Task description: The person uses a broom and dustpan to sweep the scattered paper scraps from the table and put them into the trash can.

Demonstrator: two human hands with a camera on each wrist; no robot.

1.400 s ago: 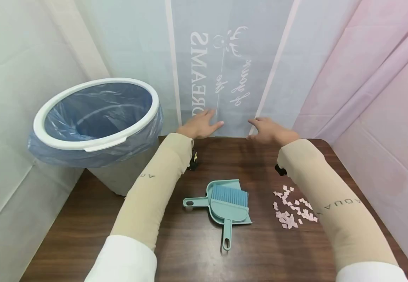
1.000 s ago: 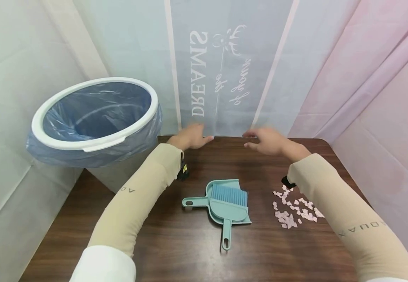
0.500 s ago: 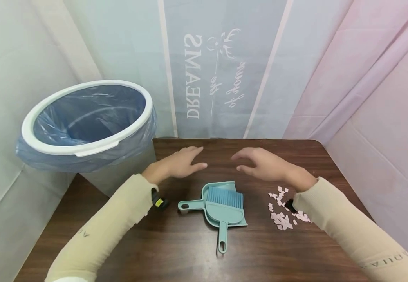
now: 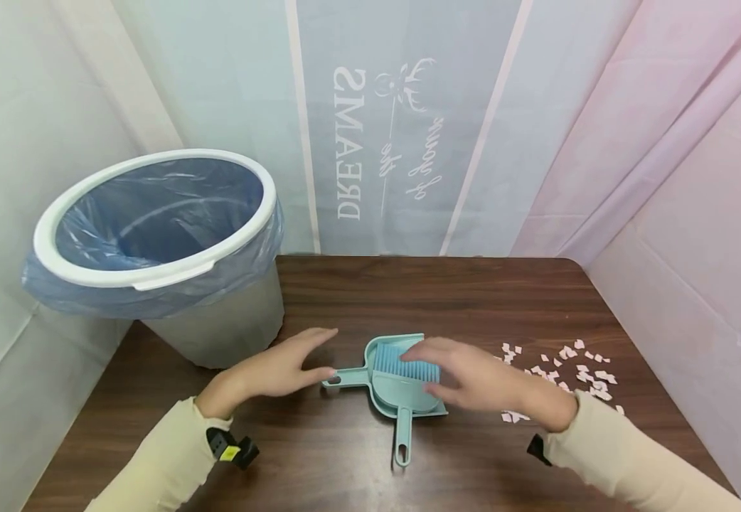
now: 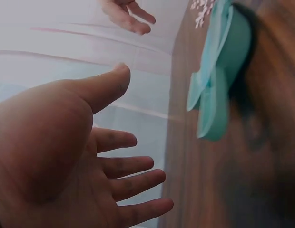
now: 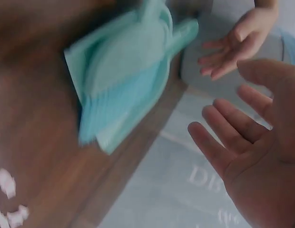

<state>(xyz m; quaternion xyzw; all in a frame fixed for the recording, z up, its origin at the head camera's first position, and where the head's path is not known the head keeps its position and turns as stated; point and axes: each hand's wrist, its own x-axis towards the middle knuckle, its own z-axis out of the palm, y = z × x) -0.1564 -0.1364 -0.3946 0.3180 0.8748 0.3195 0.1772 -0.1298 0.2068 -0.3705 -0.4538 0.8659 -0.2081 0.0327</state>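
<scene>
Hovering, fingers spread and holding nothing: left hand just left of the dustpan handle; right hand above the brush, hiding its right part. Paper scraps lie right of that hand, near the table edge. Bare wood beyond. Wrist views blurred.

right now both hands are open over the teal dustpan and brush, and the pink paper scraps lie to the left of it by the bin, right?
Not quite. The pink paper scraps lie to the right of the teal dustpan and brush, on the side away from the bin, as the head view shows. The rest holds: the left hand and right hand are both open over the set, holding nothing.
</scene>
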